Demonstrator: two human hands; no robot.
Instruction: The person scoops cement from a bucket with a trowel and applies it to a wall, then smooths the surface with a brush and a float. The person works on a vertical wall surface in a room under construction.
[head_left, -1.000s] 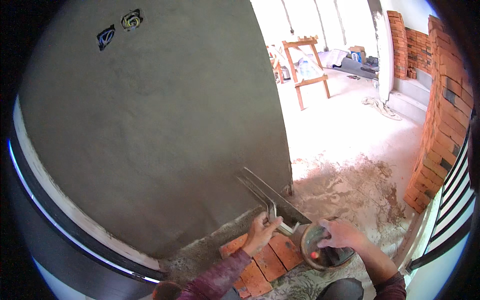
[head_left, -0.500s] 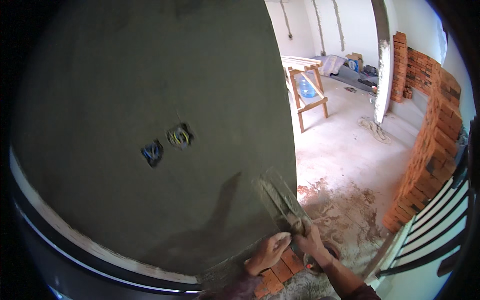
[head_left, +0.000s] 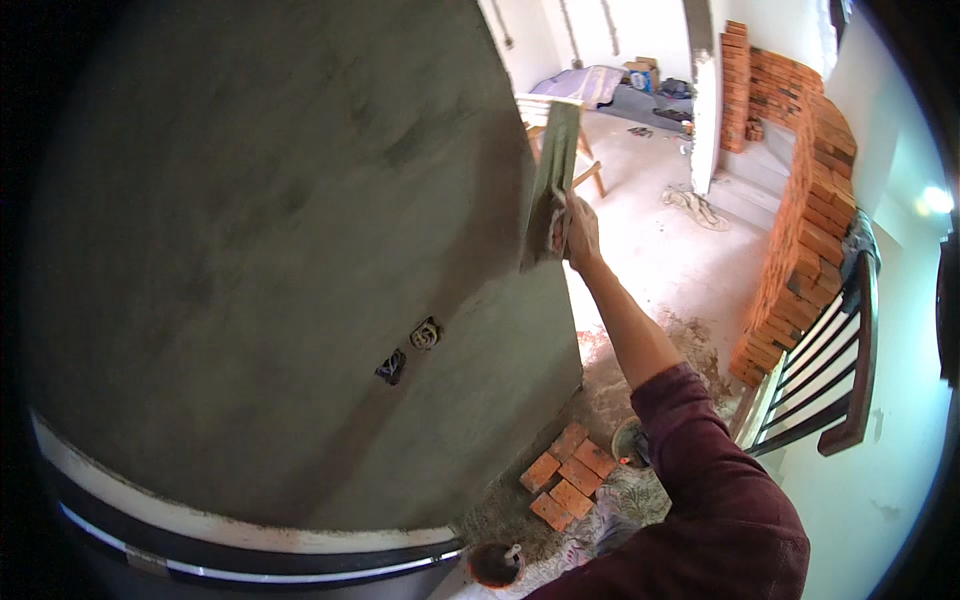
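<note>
The right grip point(head_left: 581, 235) is clamped on a long trowel point(head_left: 551, 175) standing near-upright just to its left, seemingly so the flat face can lie along the grey wall point(head_left: 310, 260); the left grip is out of view.

Right hand point(head_left: 582, 234) gripping trowel point(head_left: 556, 160), wall point(head_left: 300, 220), 2 openings point(head_left: 426, 334)

We see only part of the wooden trestle point(head_left: 587, 175) behind the trowel point(head_left: 555, 150), and of the bucket point(head_left: 628, 440) behind the sleeve point(head_left: 700, 480) — itself cut off by the lower edge. Dark objects point(head_left: 640, 132) on the far floor point(head_left: 645, 168) are too small to name.
</note>
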